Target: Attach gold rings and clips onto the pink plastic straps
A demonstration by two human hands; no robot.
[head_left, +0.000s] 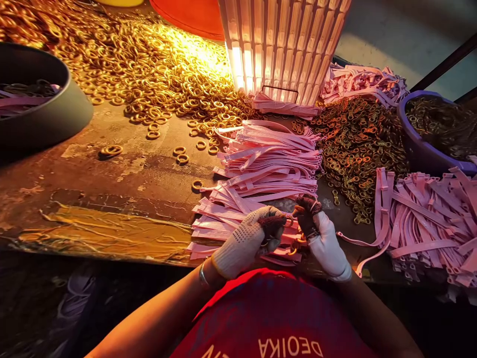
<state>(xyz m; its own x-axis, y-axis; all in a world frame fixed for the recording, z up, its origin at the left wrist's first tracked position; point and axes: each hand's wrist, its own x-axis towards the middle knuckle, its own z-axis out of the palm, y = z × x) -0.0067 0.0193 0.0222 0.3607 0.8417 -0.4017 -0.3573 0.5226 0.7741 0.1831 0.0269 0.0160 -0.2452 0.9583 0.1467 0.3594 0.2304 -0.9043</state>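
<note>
My left hand (pixel 257 236), in a white dotted glove with dark, worn fingers, is closed in a pinch. A brass ring (pixel 289 220) shows at its fingertips, between the two hands. My right hand (pixel 320 236), in a white glove with dark fingers, is also closed just to the right; the small thing at its fingertips is too hidden to name. More brass-coloured metal (pixel 293 248) hangs or lies below the fingers; I cannot tell which. Both hands are over a stack of pink straps (pixel 268 154) near the table's front edge.
A large heap of brass rings (pixel 167 74) spreads across the back left. Brass clips (pixel 361 139) are piled right, beside a purple basin (pixel 406 129). Finished-looking pink straps (pixel 428 219) lie far right. A grey tub (pixel 70 114) stands left; a ribbed white panel (pixel 283 44) rises behind.
</note>
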